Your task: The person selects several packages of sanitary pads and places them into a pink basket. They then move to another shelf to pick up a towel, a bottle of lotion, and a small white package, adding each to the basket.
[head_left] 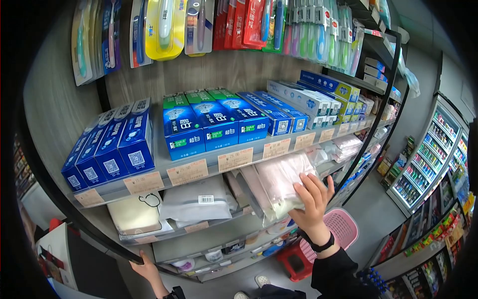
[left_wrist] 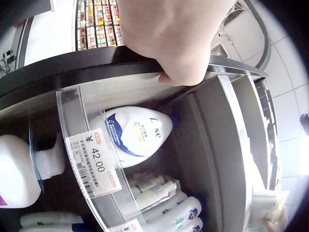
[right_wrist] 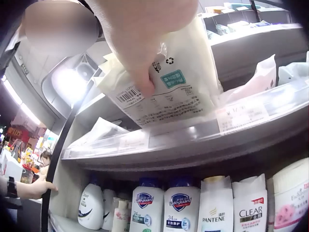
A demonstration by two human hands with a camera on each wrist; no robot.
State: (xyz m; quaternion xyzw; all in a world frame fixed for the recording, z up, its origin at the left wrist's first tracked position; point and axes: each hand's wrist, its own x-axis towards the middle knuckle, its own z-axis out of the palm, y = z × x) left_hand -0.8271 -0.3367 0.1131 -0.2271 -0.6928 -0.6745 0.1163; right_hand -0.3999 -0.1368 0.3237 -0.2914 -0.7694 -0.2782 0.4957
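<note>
My right hand (head_left: 312,204) grips a plastic-wrapped pack of pale pink folded towels (head_left: 276,182) at the front of the second shelf. In the right wrist view the thumb presses the printed underside of the pack (right_wrist: 181,104), beside its barcode, and the pack juts over the shelf's price strip. Low at the left, my left hand (head_left: 146,269) holds the black post (left_wrist: 72,70) of the shelf unit, with its thumb bent round the inner side. More wrapped packs lie along that shelf, among them a grey-white one (head_left: 196,202) and a cream one (head_left: 133,213).
Toothpaste boxes (head_left: 216,117) stand in rows on the shelf above, under hanging toothbrushes (head_left: 164,25). Shampoo and body-wash bottles (right_wrist: 183,205) fill a lower shelf. On the floor, a pink basket (head_left: 343,224) sits by a red stool (head_left: 294,261). A drinks fridge (head_left: 428,149) stands at right.
</note>
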